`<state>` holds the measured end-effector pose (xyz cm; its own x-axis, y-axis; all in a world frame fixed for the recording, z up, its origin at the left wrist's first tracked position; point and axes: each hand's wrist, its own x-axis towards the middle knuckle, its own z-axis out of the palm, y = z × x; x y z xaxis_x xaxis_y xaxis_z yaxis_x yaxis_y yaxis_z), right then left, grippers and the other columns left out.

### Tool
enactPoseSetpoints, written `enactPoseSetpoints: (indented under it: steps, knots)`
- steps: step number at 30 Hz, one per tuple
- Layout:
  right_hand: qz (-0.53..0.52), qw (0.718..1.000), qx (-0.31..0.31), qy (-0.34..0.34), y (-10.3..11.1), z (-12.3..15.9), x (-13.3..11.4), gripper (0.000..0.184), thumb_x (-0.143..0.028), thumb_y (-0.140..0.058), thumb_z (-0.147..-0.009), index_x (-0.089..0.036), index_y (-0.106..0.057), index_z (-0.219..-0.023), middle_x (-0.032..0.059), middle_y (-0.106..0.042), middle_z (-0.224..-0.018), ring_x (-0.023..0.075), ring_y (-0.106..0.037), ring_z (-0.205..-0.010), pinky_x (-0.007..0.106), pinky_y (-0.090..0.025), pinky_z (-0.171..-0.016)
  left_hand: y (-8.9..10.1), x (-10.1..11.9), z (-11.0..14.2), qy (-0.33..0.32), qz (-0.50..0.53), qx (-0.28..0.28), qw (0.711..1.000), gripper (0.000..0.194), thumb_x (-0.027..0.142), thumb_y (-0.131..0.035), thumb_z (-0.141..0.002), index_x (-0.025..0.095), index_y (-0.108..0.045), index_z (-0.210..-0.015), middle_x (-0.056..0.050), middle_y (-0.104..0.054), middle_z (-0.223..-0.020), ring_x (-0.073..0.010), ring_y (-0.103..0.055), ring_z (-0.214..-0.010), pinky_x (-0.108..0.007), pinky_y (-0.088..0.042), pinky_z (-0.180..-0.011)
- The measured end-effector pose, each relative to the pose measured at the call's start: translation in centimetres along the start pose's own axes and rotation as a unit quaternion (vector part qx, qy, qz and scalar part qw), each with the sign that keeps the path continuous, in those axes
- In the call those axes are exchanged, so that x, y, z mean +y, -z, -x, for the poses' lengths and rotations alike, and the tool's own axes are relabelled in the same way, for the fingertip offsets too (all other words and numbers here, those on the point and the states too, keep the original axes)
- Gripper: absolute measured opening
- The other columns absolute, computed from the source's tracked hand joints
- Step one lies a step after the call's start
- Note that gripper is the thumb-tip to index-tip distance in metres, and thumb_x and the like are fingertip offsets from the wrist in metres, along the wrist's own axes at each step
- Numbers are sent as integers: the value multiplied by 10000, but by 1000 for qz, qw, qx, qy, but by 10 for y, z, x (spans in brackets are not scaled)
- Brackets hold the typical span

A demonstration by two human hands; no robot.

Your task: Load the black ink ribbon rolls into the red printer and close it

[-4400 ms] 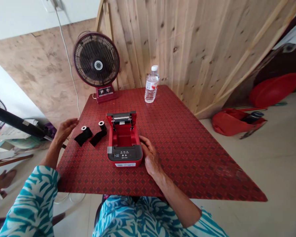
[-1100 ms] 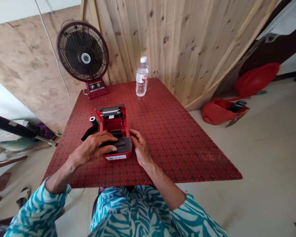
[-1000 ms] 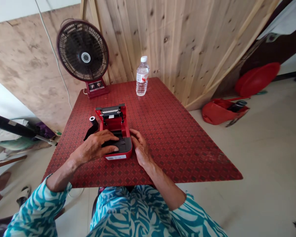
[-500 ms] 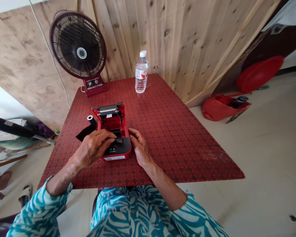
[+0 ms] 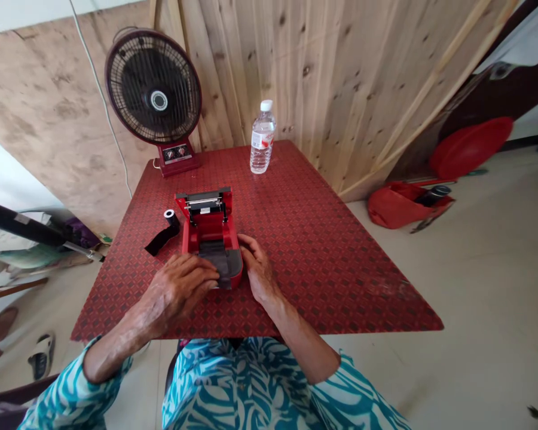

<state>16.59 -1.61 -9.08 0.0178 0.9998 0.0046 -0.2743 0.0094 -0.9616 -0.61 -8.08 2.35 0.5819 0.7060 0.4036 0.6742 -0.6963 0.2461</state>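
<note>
A small red and black printer [image 5: 208, 226] stands on the table with its lid [image 5: 205, 197] raised. Dark ribbon film [image 5: 217, 258] runs from inside it over the black front cover toward me. My left hand [image 5: 182, 280] pinches the film's near end by the front edge; the fingertips partly hide it. Along the printer's right side my right hand [image 5: 257, 269] is curled, its fingers and thumb pressed to the wall. Left of the printer lies a roll of black ribbon [image 5: 170, 218] with a loose strip [image 5: 160, 240] trailing toward the left.
A dark red fan [image 5: 159, 100] stands at the back left of the patterned red table [image 5: 323, 257]. A clear water bottle [image 5: 262, 143] is upright near the back edge. A wooden wall [image 5: 305, 71] rises behind, and a red bag [image 5: 392, 206] is on the floor at right.
My left hand has drawn the ribbon film toward me, so more of it covers the printer's front. My right hand stays at the printer's side. The view has shifted slightly.
</note>
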Motion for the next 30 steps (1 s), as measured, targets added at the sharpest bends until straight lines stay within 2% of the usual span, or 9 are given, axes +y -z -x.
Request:
enactPoseSetpoints:
  steps: [6,14,17,21,25,30]
  knots:
    - [-2,1000,-1,-9,0,0,-1,327,-378,-566,-806,-242,-658,-1089,37,-689,-1160,239,-597,-1119,407,-431,-1012,-4,-2,9,-6,-6,2,1000,183,200,-493,-976,159,-638,-1081,-90,-687,-1033,-190,-627,-939,-333,-506,-820]
    - [-5,1000,-22,-10,2,-9,-6,349,-417,-597,-780,-242,-657,-1076,43,-704,-1143,240,-621,-1099,420,-448,-1011,-21,-4,23,-11,-38,36,999,185,184,-532,-952,157,-628,-1107,-105,-683,-1070,-213,-629,-990,-365,-514,-874]
    - [3,1000,-10,5,3,-19,-11,376,-426,-612,-772,-257,-640,-1106,51,-687,-1194,242,-613,-1137,443,-435,-1040,-25,-3,26,-25,-60,63,996,192,179,-531,-951,152,-620,-1118,-105,-688,-1066,-221,-633,-991,-367,-520,-863]
    - [48,997,1,60,0,-37,-21,437,-452,-597,-795,-270,-609,-1193,74,-641,-1280,250,-562,-1228,478,-388,-1091,-26,-1,27,-31,-73,86,993,197,177,-509,-956,152,-628,-1110,-101,-701,-1050,-214,-647,-991,-354,-531,-849]
    - [68,994,-22,79,-12,-60,-35,504,-521,-573,-811,-278,-575,-1253,76,-606,-1341,255,-535,-1267,483,-384,-1091,-28,-1,27,-22,-66,92,993,204,193,-506,-955,170,-640,-1108,-98,-705,-1045,-206,-655,-987,-338,-534,-824]
    - [80,990,-63,96,-22,-81,-51,464,-597,-514,-828,-290,-637,-1153,31,-644,-1291,254,-562,-1228,466,-400,-1068,-32,-2,30,-22,-64,107,992,207,196,-510,-952,172,-636,-1114,-103,-704,-1050,-209,-654,-985,-352,-528,-840]
